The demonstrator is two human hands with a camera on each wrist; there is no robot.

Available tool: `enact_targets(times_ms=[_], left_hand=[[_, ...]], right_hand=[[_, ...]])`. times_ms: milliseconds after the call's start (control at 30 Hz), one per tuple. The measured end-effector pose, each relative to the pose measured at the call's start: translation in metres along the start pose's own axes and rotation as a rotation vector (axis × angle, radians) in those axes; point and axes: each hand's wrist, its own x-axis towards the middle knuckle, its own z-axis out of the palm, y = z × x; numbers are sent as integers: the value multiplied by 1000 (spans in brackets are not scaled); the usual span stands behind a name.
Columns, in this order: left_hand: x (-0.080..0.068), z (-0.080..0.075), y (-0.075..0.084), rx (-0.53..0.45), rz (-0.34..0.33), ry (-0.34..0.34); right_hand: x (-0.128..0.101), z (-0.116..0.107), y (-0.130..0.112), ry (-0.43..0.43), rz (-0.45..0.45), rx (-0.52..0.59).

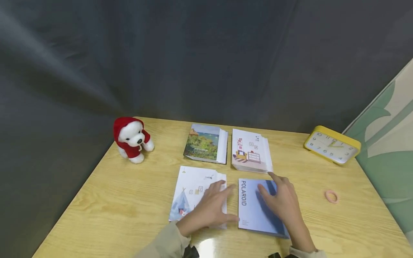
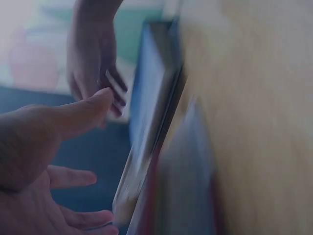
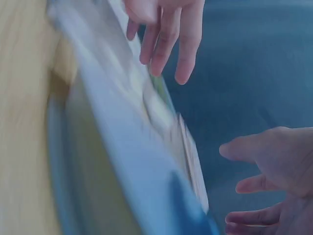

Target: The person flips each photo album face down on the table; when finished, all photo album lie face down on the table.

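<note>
A blue Polaroid album point(image 1: 255, 211) is seen at six o'clock on the table point(image 1: 122, 204); the right hand point(image 1: 282, 202) is laid flat upon it, fingers straight; the left hand point(image 1: 209, 208) is spread loosely over the tent-cover album point(image 1: 190, 190) at nine o'clock of it, nothing gripped.

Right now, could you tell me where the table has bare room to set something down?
Bare wood lies left of the tent booklet below the plush bear, and between the blue album and pink ring. The middle, with four booklets, is crowded.
</note>
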Motion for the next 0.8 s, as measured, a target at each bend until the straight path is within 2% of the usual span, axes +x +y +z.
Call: enact_targets(times_ms=[167, 233, 300, 433, 533, 633, 700, 800], left_hand=[[-20, -36, -42, -139, -121, 205], [-35, -44, -60, -195, -172, 258], [-50, -47, -77, -241, -234, 284], [-76, -44, -99, -337, -299, 247], [-88, -37, -105, -347, -281, 186], [-92, -33, -107, -307, -239, 171], [-92, -30, -105, -289, -223, 186], [-91, -30, -101, -320, -221, 202]], right_hand=[[16, 33, -41, -67, -105, 67], [20, 49, -53, -119, -130, 82], [25, 64, -63, -165, -152, 102], [31, 87, -74, -221, -157, 100], [33, 95, -78, -227, -157, 64], [33, 97, -80, -228, -160, 38], [33, 97, -80, -231, -162, 31], [33, 97, -81, -241, -162, 46]])
